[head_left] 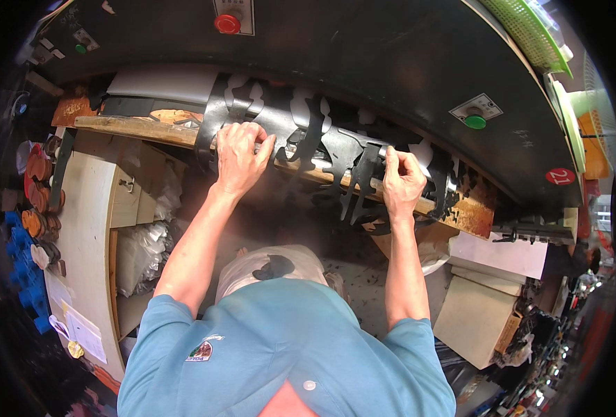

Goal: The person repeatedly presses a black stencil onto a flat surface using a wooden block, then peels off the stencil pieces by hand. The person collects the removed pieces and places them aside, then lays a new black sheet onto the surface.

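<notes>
A glossy black sheet (214,115) full of cut-out holes drapes over the front edge of a machine bed, with thin strips hanging down. My left hand (242,158) is closed on the sheet's near edge at the left, fingers curled over it. Toward the right end, my right hand (403,182) pinches the same sheet between thumb and fingers. Pale surface shows through the holes between my hands. The fingertips' exact hold is partly hidden by the hands themselves.
Above the bed is a dark machine body with a red button (227,24) and a green button (474,121). A wooden rail (137,130) edges the bed. At left stands a pale cabinet (82,208); at right, a cardboard box (476,316) and a green basket (530,31).
</notes>
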Demonstrator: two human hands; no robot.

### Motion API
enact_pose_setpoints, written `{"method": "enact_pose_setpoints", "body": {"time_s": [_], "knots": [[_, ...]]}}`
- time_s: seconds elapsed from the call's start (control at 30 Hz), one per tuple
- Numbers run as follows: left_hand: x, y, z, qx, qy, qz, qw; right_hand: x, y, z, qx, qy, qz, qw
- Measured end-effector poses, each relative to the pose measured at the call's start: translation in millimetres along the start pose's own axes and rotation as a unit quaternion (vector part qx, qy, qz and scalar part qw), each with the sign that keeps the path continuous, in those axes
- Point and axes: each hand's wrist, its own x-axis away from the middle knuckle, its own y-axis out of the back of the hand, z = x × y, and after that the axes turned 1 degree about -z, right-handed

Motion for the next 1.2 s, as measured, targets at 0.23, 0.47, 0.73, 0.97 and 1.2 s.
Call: {"method": "enact_pose_setpoints", "body": {"time_s": [0.23,0.47,0.73,0.97,1.2], "knots": [[0,4,0,-0.002,0.024,0.054,0.998,-48,-32,8,0.19,0.206,0.094,0.955],[0,18,-5,0.045,0.035,0.105,0.993,-66,-11,-43,0.351,0.202,0.122,0.906],[-19,44,8,0.15,0.065,0.23,0.959,-124,83,-101,0.422,-0.181,-0.011,0.889],[-106,31,86,0.222,0.139,0.134,0.956,-134,-79,53,0.068,-0.048,0.07,0.994],[-128,-39,140,0.069,0.051,0.19,0.978,-93,-246,83,0.239,0.001,0.246,0.939]]}}
